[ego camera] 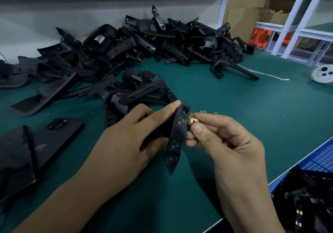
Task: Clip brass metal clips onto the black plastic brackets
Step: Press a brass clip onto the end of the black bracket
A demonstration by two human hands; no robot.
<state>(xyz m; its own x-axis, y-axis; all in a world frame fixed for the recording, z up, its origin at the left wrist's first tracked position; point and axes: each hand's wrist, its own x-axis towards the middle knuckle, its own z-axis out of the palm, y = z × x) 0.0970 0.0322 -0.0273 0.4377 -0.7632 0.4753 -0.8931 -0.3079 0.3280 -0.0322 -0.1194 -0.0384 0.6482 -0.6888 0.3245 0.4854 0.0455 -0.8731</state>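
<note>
Bracket [177, 135] is held upright above the bench [234, 106] in the left hand [129, 139], fingers curled round it, its edge turned toward the clip [192, 121]. The right hand [225, 142] pinches that clip against the edge, likely for pushing on.

I see the bracket [177, 135] is matt black plastic, slightly grainy, with moulded holes. Just right of the bracket, the clip [192, 121] is shiny brass-coloured metal. Behind the bracket, the pile of brackets [144, 41] has the same matt black plastic, some faces semi-gloss. Tabletop [234, 97] under the bracket: green matt mat, smooth. Left of the bracket, phone [55, 133] back is matt black.
</note>
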